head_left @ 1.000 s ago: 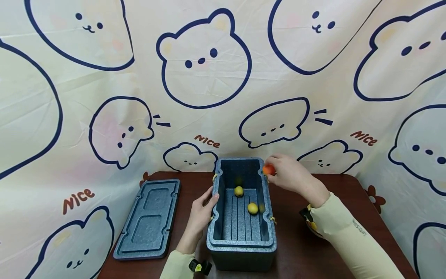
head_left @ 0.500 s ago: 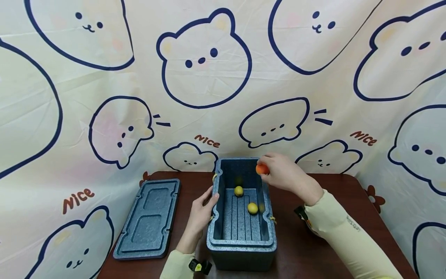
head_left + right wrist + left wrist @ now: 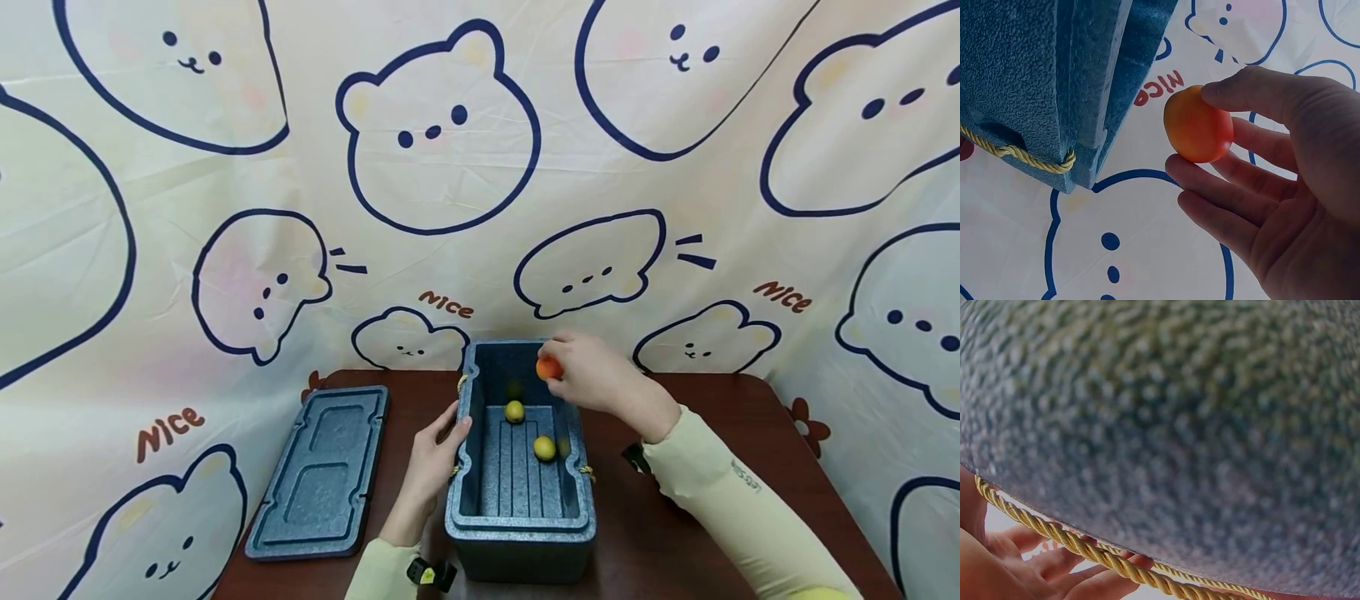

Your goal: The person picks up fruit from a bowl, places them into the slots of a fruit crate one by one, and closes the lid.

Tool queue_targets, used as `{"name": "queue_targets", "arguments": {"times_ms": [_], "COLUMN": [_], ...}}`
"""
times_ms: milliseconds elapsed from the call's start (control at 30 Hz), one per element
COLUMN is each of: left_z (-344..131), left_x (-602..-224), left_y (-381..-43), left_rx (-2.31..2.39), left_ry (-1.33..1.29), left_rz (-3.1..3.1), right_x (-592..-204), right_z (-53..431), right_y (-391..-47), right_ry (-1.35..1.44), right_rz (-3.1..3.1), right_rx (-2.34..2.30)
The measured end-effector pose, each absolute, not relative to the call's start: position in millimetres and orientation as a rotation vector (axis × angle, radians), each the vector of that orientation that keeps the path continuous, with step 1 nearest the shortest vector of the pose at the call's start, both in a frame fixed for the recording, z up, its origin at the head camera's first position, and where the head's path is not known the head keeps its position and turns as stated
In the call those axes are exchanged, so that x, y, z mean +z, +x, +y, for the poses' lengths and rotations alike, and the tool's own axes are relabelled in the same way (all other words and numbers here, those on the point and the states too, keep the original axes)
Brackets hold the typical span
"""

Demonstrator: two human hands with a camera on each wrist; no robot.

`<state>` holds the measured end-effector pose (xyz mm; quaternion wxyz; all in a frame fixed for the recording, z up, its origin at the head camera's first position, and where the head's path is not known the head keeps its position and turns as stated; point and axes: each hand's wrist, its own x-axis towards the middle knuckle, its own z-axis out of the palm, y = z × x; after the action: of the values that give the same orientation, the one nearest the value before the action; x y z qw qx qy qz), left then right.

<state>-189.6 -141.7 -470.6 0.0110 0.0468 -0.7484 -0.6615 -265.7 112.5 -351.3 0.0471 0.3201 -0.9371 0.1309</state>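
Observation:
My right hand point(image 3: 596, 371) pinches a small round orange-red fruit point(image 3: 1197, 124) between thumb and fingers. In the head view the fruit is over the far right part of a blue-grey foam box point(image 3: 521, 533), inside its right rim. Two yellow fruits that look like lemons lie in the box: one lemon point(image 3: 513, 412) toward the far end, another lemon point(image 3: 544, 448) nearer the right wall. My left hand point(image 3: 433, 457) rests against the left outer wall with fingers extended, the thumb at the rim. In the left wrist view its fingers lie beside a twisted gold rope point(image 3: 1097, 553).
The box's flat lid point(image 3: 318, 471) lies on the brown table point(image 3: 637, 533) to the left. A cartoon-printed cloth point(image 3: 442, 183) hangs behind the table. My right sleeve point(image 3: 738, 492) covers part of the table's right side.
My right hand, carrying the orange-red fruit, has moved left from outside the right rim to over the box interior. The left hand and the lemons have stayed put.

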Motion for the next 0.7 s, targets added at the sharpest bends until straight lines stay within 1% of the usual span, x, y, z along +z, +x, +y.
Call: {"name": "queue_targets", "arguments": {"times_ms": [700], "left_z": [-142], "left_x": [-474], "left_y": [-191], "left_rx": [-2.058], "left_ry": [0.165], "left_rz": [-2.350], "right_x": [-353], "right_z": [93], "right_y": [-264], "right_ry": [1.057], "right_rz": [-2.840], "right_rx": [0.398]}}
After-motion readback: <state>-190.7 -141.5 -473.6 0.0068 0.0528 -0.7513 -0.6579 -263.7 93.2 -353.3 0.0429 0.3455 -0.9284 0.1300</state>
